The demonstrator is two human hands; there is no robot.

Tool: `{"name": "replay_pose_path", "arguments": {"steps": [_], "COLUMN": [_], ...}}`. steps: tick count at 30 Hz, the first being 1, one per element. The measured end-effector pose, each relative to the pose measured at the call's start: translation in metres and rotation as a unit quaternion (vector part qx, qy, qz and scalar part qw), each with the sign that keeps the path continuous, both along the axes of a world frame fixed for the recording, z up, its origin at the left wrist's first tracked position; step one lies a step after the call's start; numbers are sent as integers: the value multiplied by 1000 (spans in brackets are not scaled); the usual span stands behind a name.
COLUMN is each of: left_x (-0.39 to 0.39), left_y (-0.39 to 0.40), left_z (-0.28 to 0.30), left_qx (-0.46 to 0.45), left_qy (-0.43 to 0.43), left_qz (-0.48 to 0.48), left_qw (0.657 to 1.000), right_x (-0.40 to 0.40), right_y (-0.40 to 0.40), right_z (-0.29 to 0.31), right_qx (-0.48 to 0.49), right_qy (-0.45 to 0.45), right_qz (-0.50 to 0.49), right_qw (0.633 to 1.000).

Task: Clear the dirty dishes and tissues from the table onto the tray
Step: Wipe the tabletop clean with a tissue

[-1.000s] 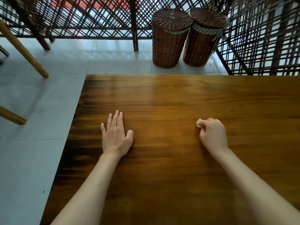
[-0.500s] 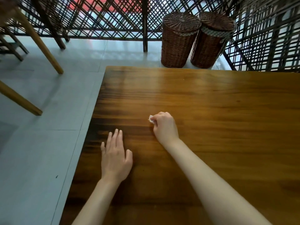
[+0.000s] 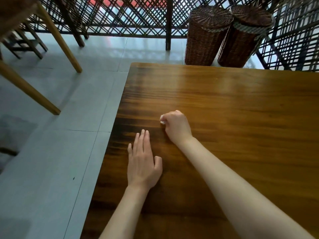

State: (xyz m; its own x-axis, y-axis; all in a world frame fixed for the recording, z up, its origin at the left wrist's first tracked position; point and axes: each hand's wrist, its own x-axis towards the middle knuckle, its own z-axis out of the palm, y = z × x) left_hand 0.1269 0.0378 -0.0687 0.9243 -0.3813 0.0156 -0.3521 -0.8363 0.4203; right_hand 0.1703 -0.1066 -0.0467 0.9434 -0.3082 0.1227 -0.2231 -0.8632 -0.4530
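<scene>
My right hand (image 3: 176, 125) is curled into a fist on the brown wooden table (image 3: 233, 109) and grips a small white tissue (image 3: 162, 120), of which only a scrap shows at the fingertips. My left hand (image 3: 143, 161) lies flat on the table near its left edge, fingers straight and together, just below and left of the right hand. No dishes and no tray are in view.
The table's left edge (image 3: 112, 135) borders a grey tiled floor (image 3: 51, 152). Two tall wicker baskets (image 3: 207, 35) (image 3: 245, 37) stand beyond the far edge against a dark lattice screen (image 3: 129, 14). Wooden chair legs (image 3: 57, 37) are at the upper left.
My right hand has slid the tissue leftward across the table, from well right of the left hand to just above it. The view has swung left. The left hand stays flat.
</scene>
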Motion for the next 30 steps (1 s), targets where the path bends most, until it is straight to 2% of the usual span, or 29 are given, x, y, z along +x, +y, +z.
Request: {"name": "replay_pose_path", "arguments": {"steps": [4,7,10,14,20,25,30], "left_x": [2,2,1,2,-3,-11,-32], "left_y": [0,1,2,3,-14,-71,-144], "left_z": [-2,-2,0,1,18,27,24], "left_qx": [-7,-5,-1,0,-16,-35,-45], "left_qy": [-4,-2,1,8,-3,-21,-29], "left_qz": [7,5,6,11,66,25,-34], "left_qw": [1000,1000,1000,1000,998,999,998], "right_x": [-14,-27,-40,-56,-90,-115,-140], "right_y": [22,17,10,-7,-69,-114,-194], "right_z": [4,6,7,7,5,8,9], "right_qx": [30,15,13,-10,-20,-37,-58], "right_qy": [-26,-13,4,13,17,-7,-19], "right_qz": [99,154,171,132,19,-23,-68], "right_qw": [994,988,985,991,999,999,996]}}
